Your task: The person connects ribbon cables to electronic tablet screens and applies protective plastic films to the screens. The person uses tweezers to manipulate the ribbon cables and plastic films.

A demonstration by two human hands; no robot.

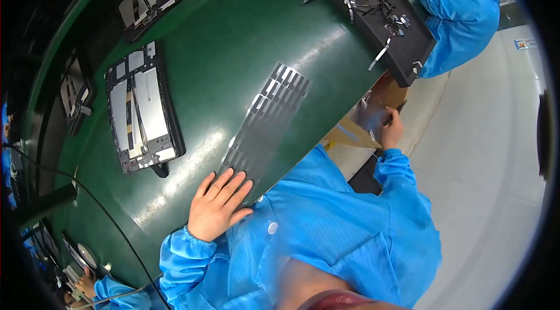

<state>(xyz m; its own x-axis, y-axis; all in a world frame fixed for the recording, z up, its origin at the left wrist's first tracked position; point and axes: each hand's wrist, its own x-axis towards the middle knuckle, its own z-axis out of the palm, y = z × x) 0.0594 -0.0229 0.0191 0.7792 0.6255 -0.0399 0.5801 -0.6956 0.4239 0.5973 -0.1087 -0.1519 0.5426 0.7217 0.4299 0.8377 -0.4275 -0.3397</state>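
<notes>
mostly flat: left hand [219, 205] lies palm down, fingers spread and released, resting on the near end of a long sheet of small grey strips [265, 123] on the green table [233, 41]. fingertips cover the sheet's lower corner, nothing gripped. the sheet's long axis runs from the left hand up and to the right, away from the body, toward the black tray [408, 47]. so the sheet lies straight ahead of the left hand and well to the left of the other one; left hand is clearly the nearer.

right hand [392, 129] is off the table edge, down at the right side, fingers curled on a clear plastic bag [367, 114] that sits in or over a brown cardboard box [350, 132]. looks like a pinch on the bag, though what is inside the bag is too blurred to tell.

containers: black tray at the far right of the table holds a loose heap of thin metal strips and small parts, one strip hanging over its near edge. left of the sheet an open tablet body [143, 109] lies face down in a black frame, white and grey plates inside, well apart from the left hand. another like unit [146, 4] lies farther up the table.

a co-worker in a blue smock [461, 18] works at the far end by the tray. another blue sleeve [116, 289] shows at the lower left.
</notes>
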